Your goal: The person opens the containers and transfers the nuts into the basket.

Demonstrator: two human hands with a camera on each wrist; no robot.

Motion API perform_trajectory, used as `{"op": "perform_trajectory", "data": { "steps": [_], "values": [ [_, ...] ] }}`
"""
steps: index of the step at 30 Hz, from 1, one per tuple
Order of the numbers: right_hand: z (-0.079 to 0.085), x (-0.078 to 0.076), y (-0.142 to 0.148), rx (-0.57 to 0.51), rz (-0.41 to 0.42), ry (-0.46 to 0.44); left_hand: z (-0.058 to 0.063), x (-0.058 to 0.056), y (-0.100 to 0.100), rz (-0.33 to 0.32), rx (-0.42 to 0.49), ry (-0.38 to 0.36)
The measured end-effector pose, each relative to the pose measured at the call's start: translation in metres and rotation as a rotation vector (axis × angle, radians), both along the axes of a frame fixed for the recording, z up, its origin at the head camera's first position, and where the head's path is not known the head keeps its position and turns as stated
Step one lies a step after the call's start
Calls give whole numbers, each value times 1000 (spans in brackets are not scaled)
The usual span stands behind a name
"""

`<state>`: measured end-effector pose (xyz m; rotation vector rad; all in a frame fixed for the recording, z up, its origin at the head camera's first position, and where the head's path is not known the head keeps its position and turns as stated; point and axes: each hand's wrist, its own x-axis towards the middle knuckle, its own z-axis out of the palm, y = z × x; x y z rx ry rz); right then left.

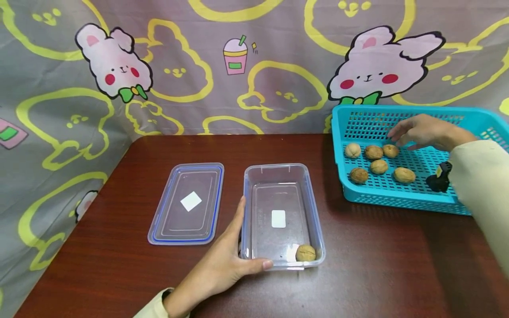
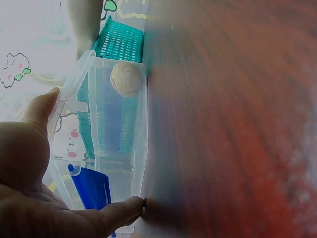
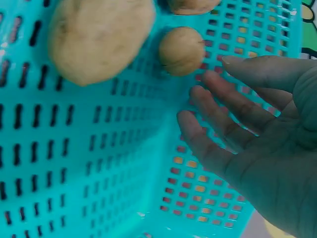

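Note:
On the table stands a clear plastic container (image 1: 280,176) with one walnut (image 1: 306,253) in its near right corner. My left hand (image 1: 222,260) rests spread against its near left corner, thumb along the near rim and fingers along the left side. In the left wrist view, a blue clip (image 2: 93,188) hangs from the container between thumb and fingers. Inside the turquoise basket (image 1: 401,199) lie several walnuts (image 1: 379,166). Over the basket, my right hand (image 1: 425,131) hangs with loosely bent fingers and nothing in them. In the right wrist view, its fingertips are near a walnut (image 3: 182,51).
A clear lid (image 1: 187,221) with a blue seal lies flat left of the container. A small black object (image 1: 438,177) shows at the right sleeve, over the basket. Behind the table (image 1: 99,247) hangs a patterned cloth (image 1: 278,53).

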<state>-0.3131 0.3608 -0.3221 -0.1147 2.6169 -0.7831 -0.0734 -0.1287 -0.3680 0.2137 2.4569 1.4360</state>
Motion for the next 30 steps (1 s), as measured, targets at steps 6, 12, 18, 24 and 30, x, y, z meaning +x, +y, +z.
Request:
{"op": "perform_trajectory", "data": {
  "steps": [6, 12, 18, 24, 30],
  "values": [
    [20, 4, 2, -13, 15, 19, -1, 0, 2, -6, -1, 5],
    [45, 11, -13, -13, 47, 32, 0, 1, 1, 3, -10, -2],
    [69, 32, -37, -21, 95, 87, 0, 2, 1, 8, -13, -5],
    [80, 66, -63, -41, 108, 159, 1, 3, 1, 10, -10, -6],
    [81, 92, -90, -65, 145, 207, 1, 2, 2, 11, -3, -10]
  ]
}}
